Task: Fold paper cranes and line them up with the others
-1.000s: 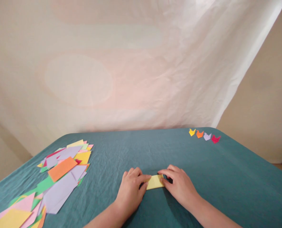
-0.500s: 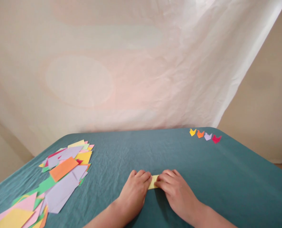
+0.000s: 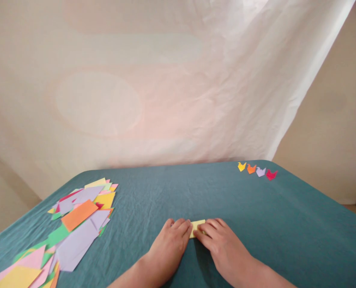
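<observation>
A small piece of pale yellow paper (image 3: 197, 226) lies on the table close in front of me, mostly covered by my fingers. My left hand (image 3: 172, 246) presses on its left end, fingers together and bent. On the right part of the paper, my right hand (image 3: 222, 244) has its fingers curled, the thumb and fingertips touching the lower edge. Both hands rest low over the cloth. How the paper is folded under the fingers is hidden.
Loose coloured paper sheets, among them an orange one (image 3: 79, 215) and a lilac one (image 3: 78, 246), overlap along the left side. Small folded paper birds, yellow (image 3: 241, 167), orange (image 3: 251, 169), lilac (image 3: 261, 172) and red (image 3: 271, 175), stand in a row at the far right of the green tablecloth (image 3: 154, 192).
My right hand's fingers have shifted slightly along the yellow paper, baring more of its upper edge. The left hand stays on its end. The whole view has moved a little.
</observation>
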